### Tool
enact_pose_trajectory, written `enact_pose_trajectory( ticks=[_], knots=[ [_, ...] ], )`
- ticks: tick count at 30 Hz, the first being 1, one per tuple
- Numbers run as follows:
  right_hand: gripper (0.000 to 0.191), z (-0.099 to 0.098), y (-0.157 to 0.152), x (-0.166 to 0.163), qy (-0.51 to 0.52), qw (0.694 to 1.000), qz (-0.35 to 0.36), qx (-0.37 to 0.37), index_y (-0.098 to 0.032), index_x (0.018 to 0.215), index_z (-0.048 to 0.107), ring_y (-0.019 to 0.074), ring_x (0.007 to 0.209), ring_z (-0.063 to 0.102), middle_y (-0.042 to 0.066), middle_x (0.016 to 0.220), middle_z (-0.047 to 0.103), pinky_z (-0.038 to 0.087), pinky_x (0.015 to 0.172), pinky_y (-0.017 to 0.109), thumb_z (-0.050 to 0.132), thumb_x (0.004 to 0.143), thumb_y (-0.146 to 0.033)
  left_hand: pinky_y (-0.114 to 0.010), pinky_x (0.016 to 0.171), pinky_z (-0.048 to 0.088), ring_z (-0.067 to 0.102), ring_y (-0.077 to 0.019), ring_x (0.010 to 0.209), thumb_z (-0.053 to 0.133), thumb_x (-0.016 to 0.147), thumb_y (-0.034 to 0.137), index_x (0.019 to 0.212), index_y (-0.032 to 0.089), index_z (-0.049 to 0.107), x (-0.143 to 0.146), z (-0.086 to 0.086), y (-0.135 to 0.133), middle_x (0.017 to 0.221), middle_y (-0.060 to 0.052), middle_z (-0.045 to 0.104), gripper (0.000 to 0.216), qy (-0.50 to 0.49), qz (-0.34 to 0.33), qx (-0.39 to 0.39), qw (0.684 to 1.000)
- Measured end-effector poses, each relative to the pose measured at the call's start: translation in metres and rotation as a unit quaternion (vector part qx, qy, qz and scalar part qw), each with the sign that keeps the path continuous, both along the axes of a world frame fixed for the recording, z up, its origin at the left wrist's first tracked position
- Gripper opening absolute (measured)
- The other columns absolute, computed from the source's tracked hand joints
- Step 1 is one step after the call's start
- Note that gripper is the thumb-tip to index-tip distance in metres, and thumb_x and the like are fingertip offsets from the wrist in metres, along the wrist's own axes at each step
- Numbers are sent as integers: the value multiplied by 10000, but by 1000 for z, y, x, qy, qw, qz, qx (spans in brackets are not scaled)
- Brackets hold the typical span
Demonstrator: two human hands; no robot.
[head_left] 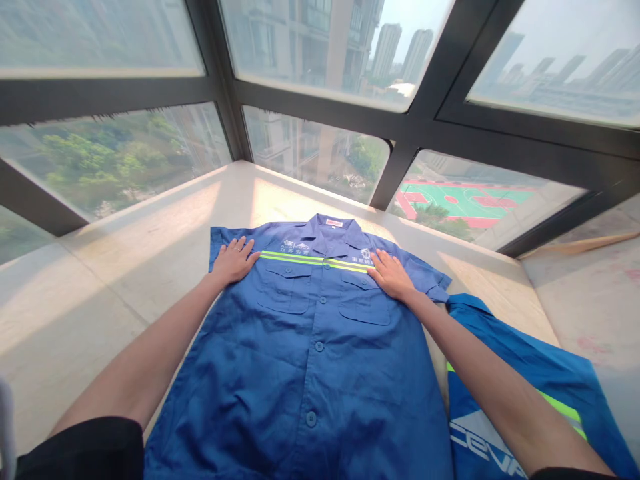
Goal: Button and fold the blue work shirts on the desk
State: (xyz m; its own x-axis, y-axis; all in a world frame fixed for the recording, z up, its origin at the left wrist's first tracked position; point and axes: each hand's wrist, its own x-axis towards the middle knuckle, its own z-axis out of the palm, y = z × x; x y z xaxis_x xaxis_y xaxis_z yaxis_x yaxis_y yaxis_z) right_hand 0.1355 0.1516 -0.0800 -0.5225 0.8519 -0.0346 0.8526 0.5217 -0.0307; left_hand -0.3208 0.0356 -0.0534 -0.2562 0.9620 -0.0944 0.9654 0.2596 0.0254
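A blue short-sleeved work shirt (310, 333) lies buttoned and face up on a pale stone window ledge (125, 267), collar away from me. A yellow-green reflective stripe runs across its chest above two pockets. My left hand (234, 260) lies flat, fingers spread, on the shirt's left shoulder by the stripe's end. On the right chest, just above the pocket, my right hand (391, 273) presses flat with fingers stretched out. Neither hand holds anything.
A second blue garment (525, 387) with a reflective stripe and white lettering lies to the right, partly under my right forearm. Large dark-framed windows (320, 100) wrap the ledge's far side. A wooden stick (585, 245) rests at the right.
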Motion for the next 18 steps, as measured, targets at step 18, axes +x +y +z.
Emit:
enact_pose_trajectory(
  ticks=[18],
  knots=[
    [629,1,-2,0,20,1000,1,6,-170,1524,338,261,1494,200,115,1616,244,176,1210,475,242,1010,-519,-556,1182,166,124,-360,1504,128,940,624,1555,141,253,-22,-2,-8,1634,-155,153,791,-14,57,27,998]
  ],
)
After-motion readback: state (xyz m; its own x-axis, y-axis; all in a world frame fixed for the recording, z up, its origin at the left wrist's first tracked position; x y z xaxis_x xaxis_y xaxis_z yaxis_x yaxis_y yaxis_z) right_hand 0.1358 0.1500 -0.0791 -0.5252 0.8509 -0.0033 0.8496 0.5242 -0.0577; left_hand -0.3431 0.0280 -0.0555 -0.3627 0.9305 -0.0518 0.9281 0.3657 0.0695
